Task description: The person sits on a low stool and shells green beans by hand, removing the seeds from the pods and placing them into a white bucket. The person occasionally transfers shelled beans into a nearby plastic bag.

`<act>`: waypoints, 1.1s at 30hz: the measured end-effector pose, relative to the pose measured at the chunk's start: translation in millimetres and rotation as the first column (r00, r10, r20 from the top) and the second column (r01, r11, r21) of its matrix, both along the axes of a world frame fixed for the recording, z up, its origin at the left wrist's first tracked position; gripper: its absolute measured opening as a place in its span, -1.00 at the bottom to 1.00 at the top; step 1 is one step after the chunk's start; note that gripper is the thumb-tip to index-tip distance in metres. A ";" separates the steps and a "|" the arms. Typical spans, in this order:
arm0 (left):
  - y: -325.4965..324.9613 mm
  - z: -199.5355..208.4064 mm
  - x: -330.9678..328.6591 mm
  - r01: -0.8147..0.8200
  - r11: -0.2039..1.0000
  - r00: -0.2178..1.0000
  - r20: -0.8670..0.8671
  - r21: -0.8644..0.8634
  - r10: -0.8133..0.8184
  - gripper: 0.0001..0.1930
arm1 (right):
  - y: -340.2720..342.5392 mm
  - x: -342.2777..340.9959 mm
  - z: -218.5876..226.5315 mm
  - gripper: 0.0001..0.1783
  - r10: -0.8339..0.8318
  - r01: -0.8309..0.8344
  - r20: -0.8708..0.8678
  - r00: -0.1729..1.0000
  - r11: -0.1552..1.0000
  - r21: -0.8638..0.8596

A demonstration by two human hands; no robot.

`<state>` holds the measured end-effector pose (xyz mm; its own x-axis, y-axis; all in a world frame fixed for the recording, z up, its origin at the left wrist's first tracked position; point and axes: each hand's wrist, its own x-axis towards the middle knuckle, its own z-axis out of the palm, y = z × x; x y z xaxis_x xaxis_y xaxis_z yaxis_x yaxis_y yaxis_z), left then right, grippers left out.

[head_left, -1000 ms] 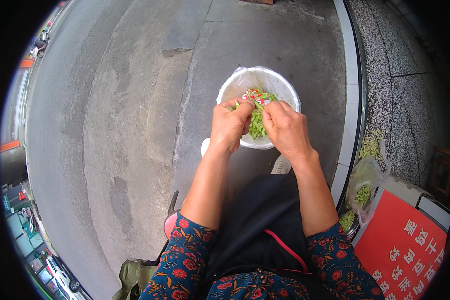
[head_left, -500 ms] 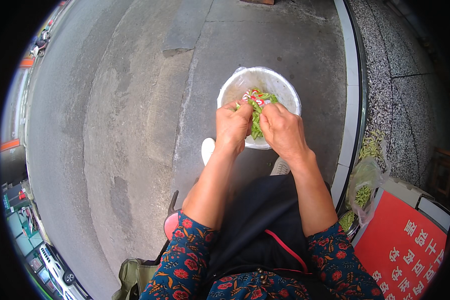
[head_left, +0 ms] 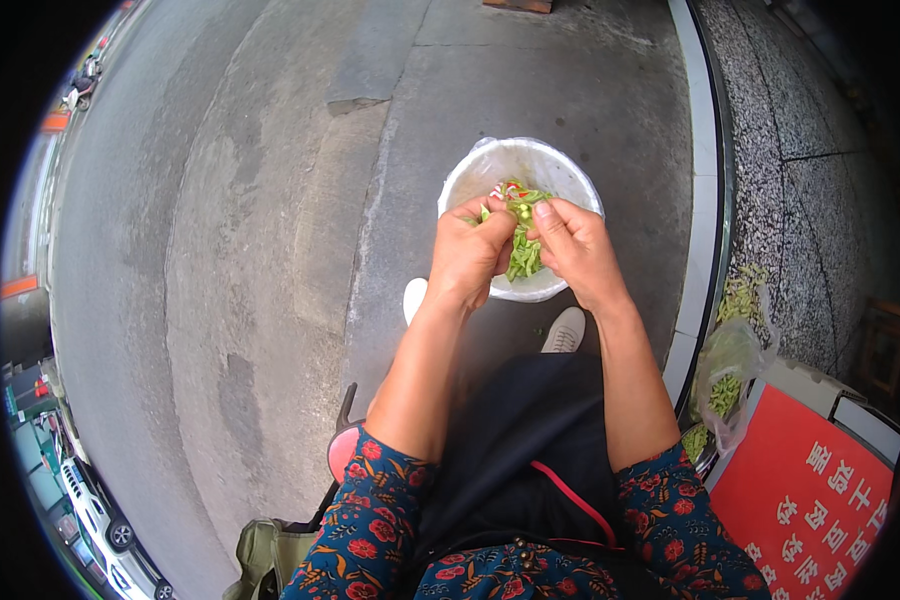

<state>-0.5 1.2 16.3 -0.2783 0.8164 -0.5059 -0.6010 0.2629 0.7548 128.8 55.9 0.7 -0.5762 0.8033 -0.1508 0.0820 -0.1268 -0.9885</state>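
My two hands work close together above a white bin (head_left: 567,172) lined with clear plastic. In my left hand (head_left: 469,250), the curled fingers grip green bean pods (head_left: 485,213), whose tips poke out by the thumb. My right hand (head_left: 582,252) is closed in a pinch just beside it, thumb on top; whatever lies between its fingertips is too small to make out. Below them, green pods or husks (head_left: 525,262) lie in the bin with a red-and-white wrapper (head_left: 510,190).
Beside my right leg are a pile of pods (head_left: 740,300), a clear plastic bag (head_left: 745,345) with more pods, and a bowl of green beans (head_left: 695,442). A red sign board (head_left: 800,490) stands nearby. My shoes (head_left: 565,330) flank the bin. A white car (head_left: 110,530) is on the road.
My right hand has turned so its thumb shows on top, and its fingertips have drawn slightly away from the left. My left hand stays nearly in place. The white car has shifted.
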 end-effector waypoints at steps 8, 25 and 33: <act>-0.4 2.4 -1.3 -0.017 1.000 0.998 -0.053 -0.016 0.016 -0.92 | 1.7 2.1 4.9 -0.63 -0.004 0.002 0.131 0.991 1.000 0.015; -2.1 2.4 -6.5 0.038 0.999 0.996 -0.079 -0.011 -0.038 -0.90 | 2.1 3.2 5.2 -0.59 0.074 -0.078 -0.025 0.997 0.974 -0.214; -3.1 -2.5 -8.9 0.084 0.996 0.988 -0.132 0.043 -0.078 -0.91 | 4.8 4.0 5.5 -0.66 0.033 -0.086 -0.138 0.990 0.911 -0.403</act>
<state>-9.4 -1.9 13.8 -0.2711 0.8617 -0.4290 -0.4750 0.2679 0.8382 132.9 60.7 6.2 -0.6567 0.6510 -0.3808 -0.0192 -0.5193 -0.8544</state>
